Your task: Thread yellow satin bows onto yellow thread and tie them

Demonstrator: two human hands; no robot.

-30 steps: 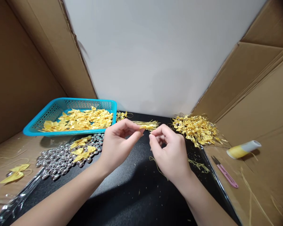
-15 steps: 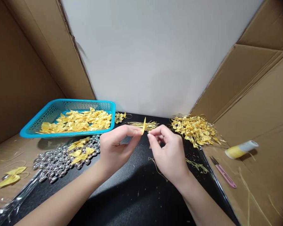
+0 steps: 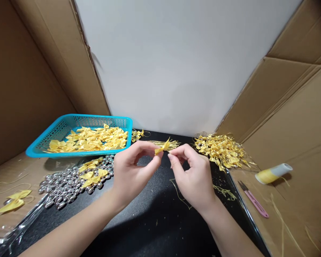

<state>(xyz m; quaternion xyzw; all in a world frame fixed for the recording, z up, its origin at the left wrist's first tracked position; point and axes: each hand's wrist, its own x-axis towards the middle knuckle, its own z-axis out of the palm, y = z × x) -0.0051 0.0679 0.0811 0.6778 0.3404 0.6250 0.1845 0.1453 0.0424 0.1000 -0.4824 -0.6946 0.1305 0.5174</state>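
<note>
Between my hands, over the black work surface (image 3: 160,221), is a small yellow ribbon bow (image 3: 163,146). My left hand (image 3: 139,171) pinches it between thumb and forefinger. Close beside it, my right hand (image 3: 189,175) has thumb and forefinger pressed together at the bow's right side; what lies between those tips is too small to make out. A bundle of gold cords (image 3: 173,144) lies just behind the fingers. A thin loop of cord (image 3: 180,196) rests on the surface below my right hand.
At left stands a blue basket (image 3: 79,155) of yellow bows, with silver beads (image 3: 61,187) before it. Finished-looking bows with cords (image 3: 220,150) are heaped at right. Beyond them lie pink thread snips (image 3: 253,200) and a yellow thread spool (image 3: 273,174). Cardboard walls (image 3: 291,103) flank the surface.
The bow has turned from edge-on and upright to a tilted position showing its spread loops. My left fingers have shifted slightly around it; my right hand stays close beside it.
</note>
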